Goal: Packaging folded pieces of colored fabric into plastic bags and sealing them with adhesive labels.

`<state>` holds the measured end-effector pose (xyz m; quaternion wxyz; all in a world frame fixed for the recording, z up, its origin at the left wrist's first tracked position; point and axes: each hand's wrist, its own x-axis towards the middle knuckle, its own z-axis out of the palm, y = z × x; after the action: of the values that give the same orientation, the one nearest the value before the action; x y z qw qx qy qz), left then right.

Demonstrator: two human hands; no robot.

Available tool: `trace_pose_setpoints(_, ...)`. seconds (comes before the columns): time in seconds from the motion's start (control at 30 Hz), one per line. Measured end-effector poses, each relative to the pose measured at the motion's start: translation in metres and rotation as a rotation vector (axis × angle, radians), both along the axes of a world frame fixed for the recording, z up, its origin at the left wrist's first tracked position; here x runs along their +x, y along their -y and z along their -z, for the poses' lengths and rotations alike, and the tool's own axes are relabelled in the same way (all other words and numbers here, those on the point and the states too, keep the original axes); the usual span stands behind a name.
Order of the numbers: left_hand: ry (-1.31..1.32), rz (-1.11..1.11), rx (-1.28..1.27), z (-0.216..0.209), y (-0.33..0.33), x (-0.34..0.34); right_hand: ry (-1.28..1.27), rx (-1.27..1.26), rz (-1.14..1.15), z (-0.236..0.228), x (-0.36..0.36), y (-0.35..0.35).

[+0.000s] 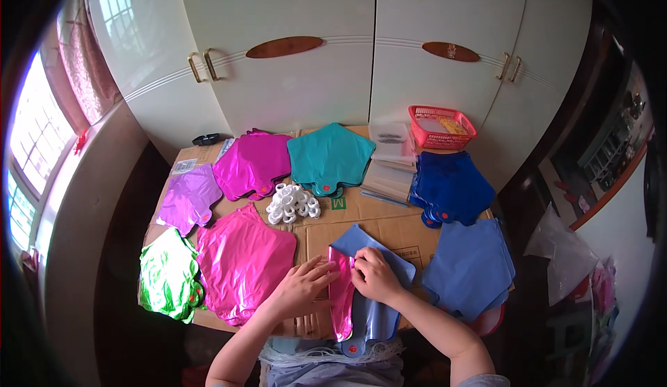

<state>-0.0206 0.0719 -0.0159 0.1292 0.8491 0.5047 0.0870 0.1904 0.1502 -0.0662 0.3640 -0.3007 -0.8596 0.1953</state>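
A shiny pink foil balloon (340,302), flat and folded into a narrow strip, lies over a blue foil balloon (377,317) at the table's near edge. My left hand (303,284) has its fingers stretched out, their tips touching the strip's left side. With curled fingers, my right hand (376,273) pinches the strip's upper right edge. The blue balloon's red-marked tail hangs toward my lap. To the left of my left hand spreads a stack of flat pink foil balloons (243,265).
Around the cardboard-covered table lie green (169,272), lilac (189,198), magenta (253,163), teal (331,156), dark blue (455,185) and light blue foil stacks (469,265). White rings (292,203) are heaped mid-table. Clear bags (390,158) and a red basket (442,128) stand at the back.
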Motion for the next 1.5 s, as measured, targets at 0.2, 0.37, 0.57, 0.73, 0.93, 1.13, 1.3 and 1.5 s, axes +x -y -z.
trace_pose_setpoints(0.2,-0.026,0.04,0.059,0.014,-0.001,0.0,-0.007,0.002,0.005,0.0,-0.001,0.001)
trace_pose_setpoints(0.37,-0.018,0.061,0.063,0.017,-0.004,0.003,-0.002,0.016,0.01,0.0,0.002,0.001)
trace_pose_setpoints(0.57,-0.042,0.065,0.075,0.016,-0.004,0.005,-0.006,0.016,0.015,-0.002,0.001,0.002)
trace_pose_setpoints(0.73,-0.05,0.065,0.099,0.02,-0.005,0.006,0.005,0.006,0.023,0.0,0.001,0.001)
trace_pose_setpoints(0.93,-0.085,0.055,0.1,0.021,-0.004,0.007,0.011,0.015,0.027,0.0,0.002,0.001)
trace_pose_setpoints(1.13,-0.135,0.039,0.114,0.02,-0.002,0.01,0.067,0.017,0.043,0.001,0.001,0.003)
trace_pose_setpoints(1.3,-0.17,0.034,0.144,0.021,-0.002,0.011,0.193,0.203,0.148,-0.021,0.001,0.013)
trace_pose_setpoints(1.5,-0.184,0.031,0.159,0.023,-0.001,0.011,0.338,0.156,-0.138,-0.04,0.005,0.062)
